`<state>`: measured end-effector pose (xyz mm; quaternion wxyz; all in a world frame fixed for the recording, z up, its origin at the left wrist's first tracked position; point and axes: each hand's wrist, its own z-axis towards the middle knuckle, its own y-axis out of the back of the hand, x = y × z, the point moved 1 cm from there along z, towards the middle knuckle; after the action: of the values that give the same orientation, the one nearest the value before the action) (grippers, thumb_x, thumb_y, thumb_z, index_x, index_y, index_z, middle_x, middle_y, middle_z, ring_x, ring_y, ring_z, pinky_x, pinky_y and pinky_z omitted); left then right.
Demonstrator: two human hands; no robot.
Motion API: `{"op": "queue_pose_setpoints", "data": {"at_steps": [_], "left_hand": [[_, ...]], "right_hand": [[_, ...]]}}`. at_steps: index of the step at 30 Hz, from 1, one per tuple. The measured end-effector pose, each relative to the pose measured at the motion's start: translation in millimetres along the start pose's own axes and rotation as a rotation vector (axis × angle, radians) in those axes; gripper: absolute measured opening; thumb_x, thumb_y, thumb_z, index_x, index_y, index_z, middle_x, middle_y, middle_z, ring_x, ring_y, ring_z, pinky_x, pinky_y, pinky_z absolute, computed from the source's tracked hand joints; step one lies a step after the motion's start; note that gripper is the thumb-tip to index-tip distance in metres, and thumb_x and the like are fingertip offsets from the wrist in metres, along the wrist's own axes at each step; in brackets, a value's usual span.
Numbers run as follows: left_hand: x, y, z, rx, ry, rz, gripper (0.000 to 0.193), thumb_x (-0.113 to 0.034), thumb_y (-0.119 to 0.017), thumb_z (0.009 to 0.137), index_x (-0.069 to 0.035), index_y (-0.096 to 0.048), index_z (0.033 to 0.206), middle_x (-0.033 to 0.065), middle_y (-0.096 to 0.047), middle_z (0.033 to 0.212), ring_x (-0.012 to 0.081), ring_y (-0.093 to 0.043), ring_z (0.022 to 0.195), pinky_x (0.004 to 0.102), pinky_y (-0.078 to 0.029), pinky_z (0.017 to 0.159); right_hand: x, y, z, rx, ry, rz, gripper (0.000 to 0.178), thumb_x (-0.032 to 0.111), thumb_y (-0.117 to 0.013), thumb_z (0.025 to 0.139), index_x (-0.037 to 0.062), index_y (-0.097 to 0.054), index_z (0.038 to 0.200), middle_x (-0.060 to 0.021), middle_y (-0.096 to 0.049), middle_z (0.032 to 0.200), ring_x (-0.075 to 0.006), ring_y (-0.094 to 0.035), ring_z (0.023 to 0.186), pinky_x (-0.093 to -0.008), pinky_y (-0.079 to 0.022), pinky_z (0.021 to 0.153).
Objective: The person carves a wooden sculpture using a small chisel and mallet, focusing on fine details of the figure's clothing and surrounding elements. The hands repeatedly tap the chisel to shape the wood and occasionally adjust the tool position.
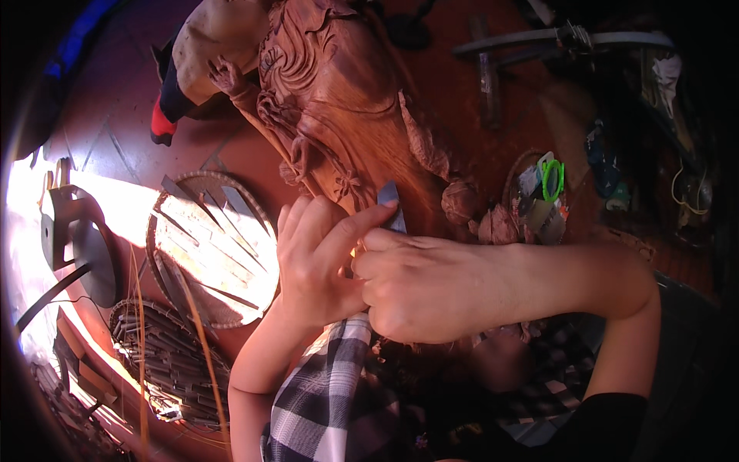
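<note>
A large reddish-brown wooden carving point(339, 115), with carved folds, a small hand and flowers, lies in front of me. Both my hands are over its near part. My right hand point(423, 289) is closed in a fist around a flat blue-grey blade point(393, 209), whose lower part is hidden in the grip. Curled beside it, my left hand point(315, 250) has one fingertip pressed to the blade near its upper end. The blade's tip points away from me, at the wood's surface. A black-and-white checked cloth point(327, 393) covers my lap below the wrists.
On the left, a round woven tray point(158, 266) holds several long flat tools in bright sunlight. Nearer is a basket of dark tool pieces point(165, 354). A dark round-based stand point(96, 254) is further left. A bright green ring-shaped item point(553, 180) lies in a container at right.
</note>
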<state>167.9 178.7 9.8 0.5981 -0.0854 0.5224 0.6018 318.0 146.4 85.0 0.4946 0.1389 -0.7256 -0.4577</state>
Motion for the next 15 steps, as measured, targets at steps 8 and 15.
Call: {"op": "queue_pose_setpoints", "data": {"at_steps": [8, 15], "left_hand": [[0, -10, -12, -0.029, 0.035, 0.005, 0.055, -0.024, -0.077, 0.056, -0.010, -0.076, 0.109, 0.0043, -0.038, 0.071, 0.0239, -0.044, 0.066, 0.0357, -0.032, 0.063], [7, -6, 2, -0.068, 0.135, -0.051, 0.055, -0.025, -0.078, 0.055, -0.010, -0.076, 0.109, 0.0042, -0.040, 0.072, 0.0230, -0.045, 0.068, 0.0357, -0.032, 0.065]], "right_hand": [[-3, -11, -1, -0.107, 0.017, -0.007, 0.015, 0.016, -0.065, 0.065, 0.0055, -0.063, 0.054, -0.0062, -0.057, 0.059, -0.0234, -0.057, 0.074, -0.0352, -0.044, 0.074], [-13, -3, 10, -0.133, 0.027, -0.019, 0.009, 0.011, -0.067, 0.068, 0.0036, -0.071, 0.064, -0.0109, -0.064, 0.061, -0.0259, -0.065, 0.067, -0.0388, -0.048, 0.076]]}}
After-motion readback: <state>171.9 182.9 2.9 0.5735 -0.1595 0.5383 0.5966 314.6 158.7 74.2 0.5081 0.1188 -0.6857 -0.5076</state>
